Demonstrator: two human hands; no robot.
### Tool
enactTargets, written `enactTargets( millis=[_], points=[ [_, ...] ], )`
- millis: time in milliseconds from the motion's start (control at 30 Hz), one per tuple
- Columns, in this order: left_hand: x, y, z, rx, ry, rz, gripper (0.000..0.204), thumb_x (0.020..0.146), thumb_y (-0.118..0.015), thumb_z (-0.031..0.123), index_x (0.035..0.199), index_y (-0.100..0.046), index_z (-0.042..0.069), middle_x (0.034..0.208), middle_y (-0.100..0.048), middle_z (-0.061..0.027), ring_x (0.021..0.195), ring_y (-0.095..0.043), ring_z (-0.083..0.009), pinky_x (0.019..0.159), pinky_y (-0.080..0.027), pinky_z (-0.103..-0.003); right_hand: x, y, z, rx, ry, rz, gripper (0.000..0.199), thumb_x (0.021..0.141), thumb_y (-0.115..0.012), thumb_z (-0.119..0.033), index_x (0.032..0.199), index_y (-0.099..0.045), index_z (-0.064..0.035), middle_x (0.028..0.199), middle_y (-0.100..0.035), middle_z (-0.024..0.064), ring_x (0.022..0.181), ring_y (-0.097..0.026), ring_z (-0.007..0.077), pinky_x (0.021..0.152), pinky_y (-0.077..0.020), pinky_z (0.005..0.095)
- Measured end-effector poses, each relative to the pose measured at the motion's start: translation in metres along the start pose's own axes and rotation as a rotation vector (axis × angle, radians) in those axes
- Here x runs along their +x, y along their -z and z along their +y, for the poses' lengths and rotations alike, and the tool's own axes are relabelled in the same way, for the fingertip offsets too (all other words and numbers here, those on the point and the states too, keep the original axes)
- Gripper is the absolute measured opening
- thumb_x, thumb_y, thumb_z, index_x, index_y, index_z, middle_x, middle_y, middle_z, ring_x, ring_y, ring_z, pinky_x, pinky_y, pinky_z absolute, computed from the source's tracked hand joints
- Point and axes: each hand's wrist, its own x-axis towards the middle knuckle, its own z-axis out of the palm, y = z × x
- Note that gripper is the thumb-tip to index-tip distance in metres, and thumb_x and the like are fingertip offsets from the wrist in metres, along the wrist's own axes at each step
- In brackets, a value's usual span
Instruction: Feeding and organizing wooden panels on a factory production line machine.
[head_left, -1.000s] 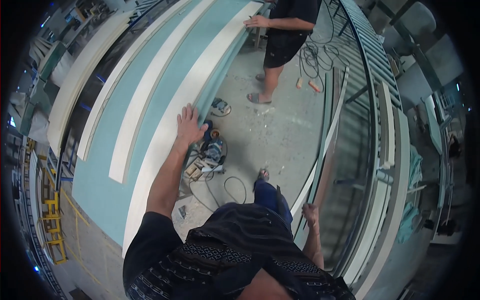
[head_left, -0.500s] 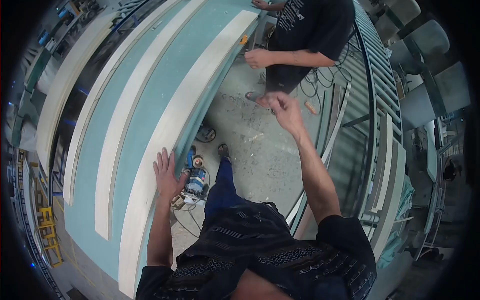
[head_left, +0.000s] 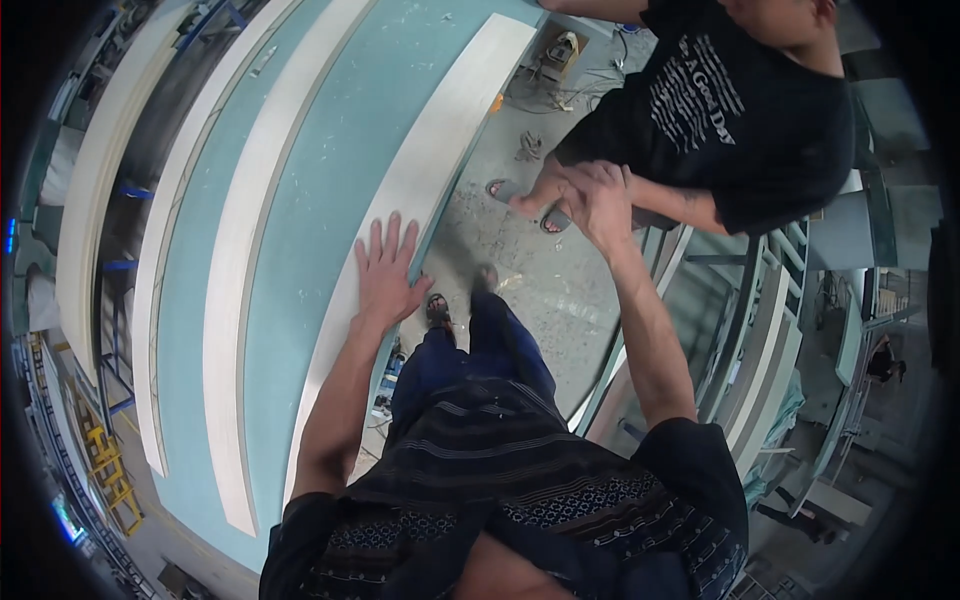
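Observation:
My left hand (head_left: 388, 275) lies flat with fingers spread on a long pale wooden board (head_left: 440, 130), the rightmost of several such boards on a teal-topped table (head_left: 330, 160). Over the floor to the right, my right hand (head_left: 600, 208) is raised with its fingers curled together. Whatever they may hold is too small or hidden to make out. In the picture my right hand overlaps the hand of a co-worker in a black printed T-shirt (head_left: 760, 130); whether the two touch, I cannot tell. The co-worker's forearm (head_left: 675, 203) reaches in from the right.
Two more pale boards, one a middle board (head_left: 232, 290), lie parallel on the table. Further left stands a stack of long boards (head_left: 90, 230). Cables (head_left: 590, 85) run over the concrete floor (head_left: 560, 320) near the far end. At right, long strips (head_left: 750, 370) lie by a metal frame.
I have stepped forward along the table, and my left hand rests further up the board. The co-worker has come closer and leans in, with a hand now beside my right hand.

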Motion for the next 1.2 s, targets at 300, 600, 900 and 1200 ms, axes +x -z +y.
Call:
enactTargets(
  millis=[300, 600, 900, 1200],
  points=[
    [0.195, -0.002, 0.046, 0.025, -0.029, 0.018, 0.093, 0.085, -0.077, 0.038, 0.164, -0.03, 0.026, 0.172, -0.017, -0.0154, 0.157, -0.012, -0.0444, 0.122, -0.012, -0.069, 0.022, -0.014, 0.03, 0.089, -0.022, -0.055, 0.007, 0.086, -0.071, -0.014, 0.089, -0.073, -0.0081, 0.087, -0.069, 0.0109, 0.092, -0.063, 0.0351, 0.098, -0.0466, 0.0507],
    [0.157, -0.003, 0.056, 0.002, 0.025, -0.009, 0.091, 0.084, -0.077, 0.029, 0.162, -0.031, 0.017, 0.171, -0.021, -0.0144, 0.156, -0.017, -0.0428, 0.122, -0.016, -0.067, 0.086, -0.053, -0.012, 1.176, -0.761, -0.177, 0.016, 0.101, -0.062, -0.013, 0.098, -0.065, 0.0019, 0.079, -0.067, 0.0035, 0.07, -0.062, 0.0103, 0.062, -0.0494, 0.027],
    [0.053, 0.005, 0.027, -0.274, 0.05, 0.005, 0.087, 0.084, -0.077, 0.026, 0.158, -0.036, 0.004, 0.167, -0.028, -0.0192, 0.155, -0.023, -0.0422, 0.124, -0.018, -0.06, 0.105, -0.144, -0.028, 1.104, -0.739, -0.53, 0.019, 0.096, -0.062, -0.015, 0.096, -0.069, 0.0028, 0.077, -0.068, 0.0056, 0.062, -0.061, 0.0123, 0.058, -0.0486, 0.0278],
    [-0.042, 0.004, -0.042, -0.138, 0.378, 0.236, 0.083, 0.085, -0.077, 0.035, 0.152, -0.043, 0.0, 0.152, -0.049, -0.0231, 0.141, -0.045, -0.044, 0.119, -0.031, -0.057, 0.102, -0.159, -0.044, 0.844, -0.611, -0.379, 0.021, 0.091, -0.066, -0.016, 0.09, -0.074, 0.0035, 0.067, -0.067, 0.0085, 0.06, -0.06, 0.0128, 0.059, -0.0482, 0.032]
  ],
)
